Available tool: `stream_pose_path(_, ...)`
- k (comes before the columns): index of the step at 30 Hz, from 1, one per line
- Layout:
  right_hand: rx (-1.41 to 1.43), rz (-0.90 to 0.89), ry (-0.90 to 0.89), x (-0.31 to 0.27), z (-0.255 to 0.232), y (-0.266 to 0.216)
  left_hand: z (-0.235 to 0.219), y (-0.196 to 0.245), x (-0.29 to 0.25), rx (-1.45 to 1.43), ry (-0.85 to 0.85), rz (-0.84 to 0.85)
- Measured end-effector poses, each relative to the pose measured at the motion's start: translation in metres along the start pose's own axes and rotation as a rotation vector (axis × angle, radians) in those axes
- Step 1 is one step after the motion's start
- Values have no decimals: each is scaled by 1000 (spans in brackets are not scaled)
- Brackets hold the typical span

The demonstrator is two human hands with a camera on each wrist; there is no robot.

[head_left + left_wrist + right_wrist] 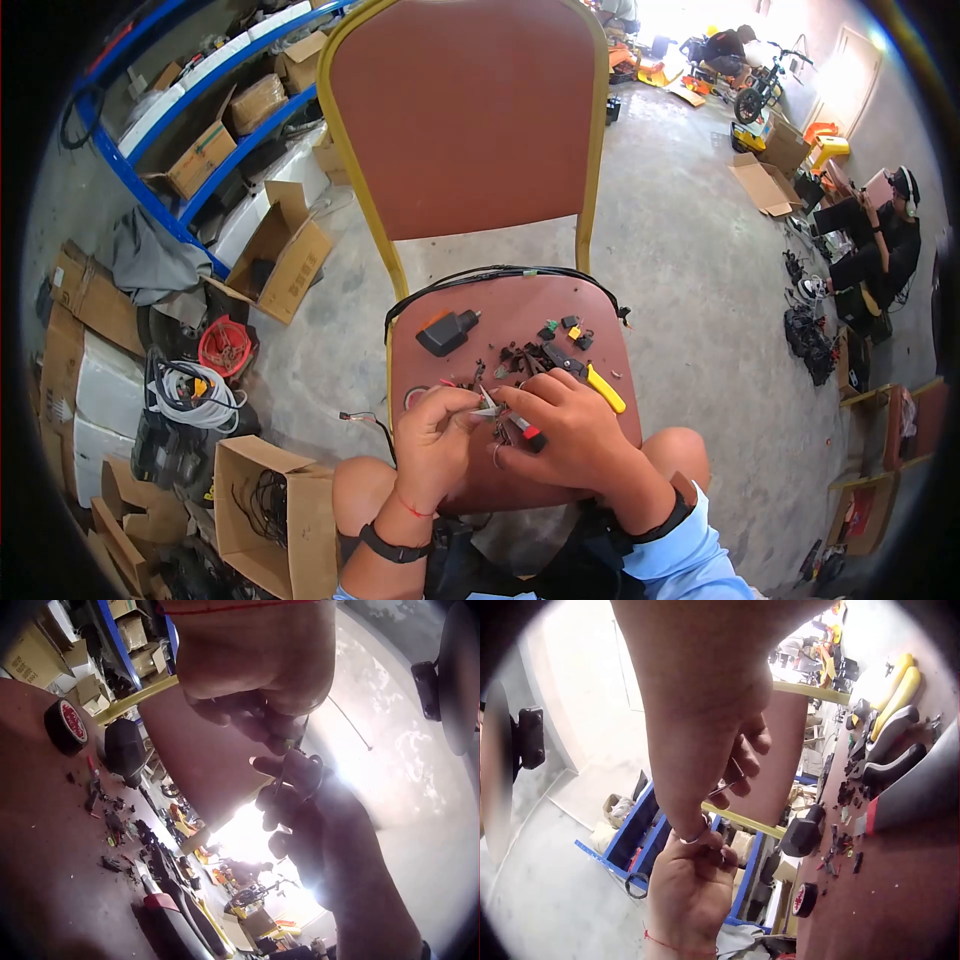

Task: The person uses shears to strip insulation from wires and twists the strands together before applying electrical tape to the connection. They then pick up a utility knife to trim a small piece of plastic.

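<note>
Over the seat of a red chair (440, 300), my left hand (436, 440) pinches a small piece, greenish in the left wrist view (289, 743), mostly hidden by the fingertips. My right hand (575, 430) meets it from the right, its fingers curled round small metal scissors; a silver blade (487, 410) shows between the hands. In the right wrist view a metal finger ring (695, 838) sits by the right thumb, close to the left fingertips. Whether the blades touch the piece, I cannot tell.
On the seat lie a yellow-handled tool (605, 388), dark scraps (520, 358), a black angular part (447, 333), small connectors (575, 330) and a tape roll (66, 726). Black cable (480, 273) runs along the back edge. An open box (255, 545) stands at left.
</note>
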State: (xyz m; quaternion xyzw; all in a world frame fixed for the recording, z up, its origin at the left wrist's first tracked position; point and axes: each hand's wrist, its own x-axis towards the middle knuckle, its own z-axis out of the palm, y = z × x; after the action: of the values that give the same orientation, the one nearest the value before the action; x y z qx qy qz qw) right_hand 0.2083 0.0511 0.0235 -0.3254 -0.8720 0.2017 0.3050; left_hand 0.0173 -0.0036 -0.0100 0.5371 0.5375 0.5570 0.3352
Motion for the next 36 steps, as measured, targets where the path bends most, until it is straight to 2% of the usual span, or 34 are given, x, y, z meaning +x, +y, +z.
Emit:
stream_pose_path(5, -54, -14, -15, -1, 0, -3, -2, 1, 0, 112, -20, 49)
stream_pose_path(16, -67, -49, -69, -1, -8, -8, -4, 7, 0, 33, -13, -19)
stream_pose_path(20, -85, -58, -69, -2, -8, -9, -8, 8, -2, 21, -58, -28)
stream_pose_path(28, -74, -47, -64, -6, 1, -5, -3, 11, -4, -80, -17, -105)
stream_pose_path(36, -206, -43, -23, -8, 7, -7, 3, 13, -5, -130, 19, -135)
